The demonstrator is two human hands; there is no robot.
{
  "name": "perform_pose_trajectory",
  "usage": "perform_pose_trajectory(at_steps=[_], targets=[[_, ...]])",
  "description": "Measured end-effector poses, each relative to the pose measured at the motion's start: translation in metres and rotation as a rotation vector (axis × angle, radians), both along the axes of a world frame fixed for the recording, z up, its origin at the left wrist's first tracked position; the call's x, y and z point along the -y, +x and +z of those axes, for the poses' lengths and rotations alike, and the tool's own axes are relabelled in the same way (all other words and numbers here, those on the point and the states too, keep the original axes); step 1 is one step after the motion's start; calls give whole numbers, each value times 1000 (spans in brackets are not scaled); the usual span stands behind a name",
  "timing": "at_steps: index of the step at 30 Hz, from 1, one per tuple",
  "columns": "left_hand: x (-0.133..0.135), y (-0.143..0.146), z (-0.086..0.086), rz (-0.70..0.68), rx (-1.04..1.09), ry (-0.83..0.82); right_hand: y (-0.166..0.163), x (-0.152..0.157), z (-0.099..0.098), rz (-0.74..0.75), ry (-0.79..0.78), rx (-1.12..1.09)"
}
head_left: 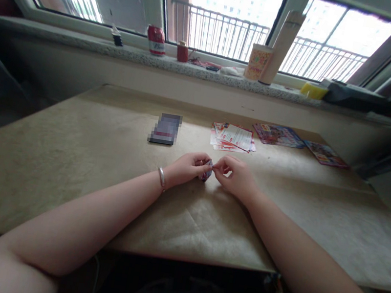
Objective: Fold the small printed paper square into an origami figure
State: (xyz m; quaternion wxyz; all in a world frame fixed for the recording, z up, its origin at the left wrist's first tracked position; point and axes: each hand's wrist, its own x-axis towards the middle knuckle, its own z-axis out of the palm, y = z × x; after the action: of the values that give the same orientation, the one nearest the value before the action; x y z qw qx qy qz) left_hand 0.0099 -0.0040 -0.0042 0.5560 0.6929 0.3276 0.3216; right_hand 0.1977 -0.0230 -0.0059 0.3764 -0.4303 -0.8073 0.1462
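Over the middle of the table, my left hand (191,166) is closed around a small, dark, patterned piece that looks like folded printed paper (207,172). Its exact kind is hard to make out because the fingers cover part of it. From the other side, my right hand (233,173) pinches with thumb and forefinger at the right edge of this piece. Just beyond the hands lies a loose pile of red-and-white printed cards (234,137). A dark, blurred-out flat object like a phone (165,129) rests past the left hand.
At the back right of the beige table (69,146) lie colourful printed packets (279,135) and another one (326,154). The stone windowsill (132,53) carries a red can (156,40), a red bottle (182,52), a paper cup (258,62), a tall flask (281,48) and a yellow item (313,90).
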Motion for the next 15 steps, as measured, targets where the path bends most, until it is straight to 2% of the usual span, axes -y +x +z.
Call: perform_pose_trajectory(at_steps=[15], targets=[[-2,1,-5,59,0,53,-3,0,2,20,-24,-77]])
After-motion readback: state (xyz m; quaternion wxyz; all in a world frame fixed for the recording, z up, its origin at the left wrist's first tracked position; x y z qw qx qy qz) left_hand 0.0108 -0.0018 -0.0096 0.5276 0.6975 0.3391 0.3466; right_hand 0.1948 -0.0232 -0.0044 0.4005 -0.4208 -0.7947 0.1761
